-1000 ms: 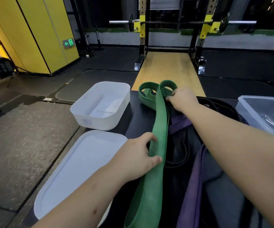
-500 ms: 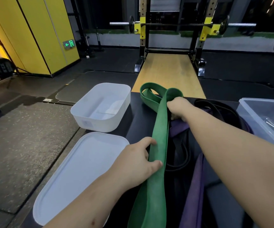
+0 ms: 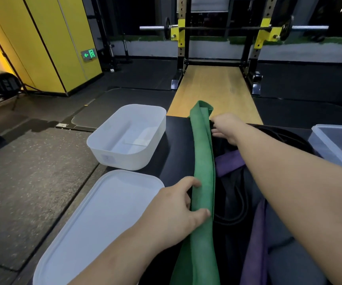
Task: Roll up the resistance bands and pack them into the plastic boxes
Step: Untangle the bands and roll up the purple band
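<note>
Black table (image 3: 176, 157) carries green band (image 3: 204, 161) hiding fingertips of right hand (image 3: 227, 128)

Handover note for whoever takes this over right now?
Left hand grips the green band mid-length. Right hand is at its far folded end; grip unclear.
Purple band and black bands lie loose on the table. White box holds no band, lid beside it; clear box on the right.
Done: nothing rolled. To do: roll and pack all bands.
</note>
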Action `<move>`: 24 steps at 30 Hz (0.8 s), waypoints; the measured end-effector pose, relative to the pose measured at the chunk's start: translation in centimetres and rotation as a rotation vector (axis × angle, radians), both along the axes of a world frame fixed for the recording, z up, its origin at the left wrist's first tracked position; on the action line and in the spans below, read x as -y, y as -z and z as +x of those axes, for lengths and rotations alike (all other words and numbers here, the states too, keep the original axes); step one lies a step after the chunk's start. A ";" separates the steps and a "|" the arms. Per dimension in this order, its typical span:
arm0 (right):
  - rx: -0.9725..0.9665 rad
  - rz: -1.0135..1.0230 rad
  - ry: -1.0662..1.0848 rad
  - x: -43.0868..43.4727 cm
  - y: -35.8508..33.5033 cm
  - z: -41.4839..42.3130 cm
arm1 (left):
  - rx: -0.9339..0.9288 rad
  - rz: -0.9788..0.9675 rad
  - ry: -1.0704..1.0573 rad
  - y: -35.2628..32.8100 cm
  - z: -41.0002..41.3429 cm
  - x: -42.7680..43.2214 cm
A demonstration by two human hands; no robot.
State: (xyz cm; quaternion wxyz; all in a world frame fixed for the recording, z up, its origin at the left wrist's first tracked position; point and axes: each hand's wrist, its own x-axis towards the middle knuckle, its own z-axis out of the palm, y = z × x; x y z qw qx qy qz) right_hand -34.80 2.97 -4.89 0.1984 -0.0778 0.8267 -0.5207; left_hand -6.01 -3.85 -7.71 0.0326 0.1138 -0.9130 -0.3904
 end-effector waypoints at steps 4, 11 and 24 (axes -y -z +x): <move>-0.007 0.065 -0.072 -0.9 0.8 0.8 | -0.014 0.020 -0.028 -0.2 0.0 -0.3; 0.030 0.194 -0.251 -2.8 0.4 5.2 | -0.001 0.278 -0.103 0.2 2.2 -1.0; -0.341 0.421 -0.244 -3.0 -1.5 12.9 | -0.022 0.216 -0.218 -0.7 6.0 -1.0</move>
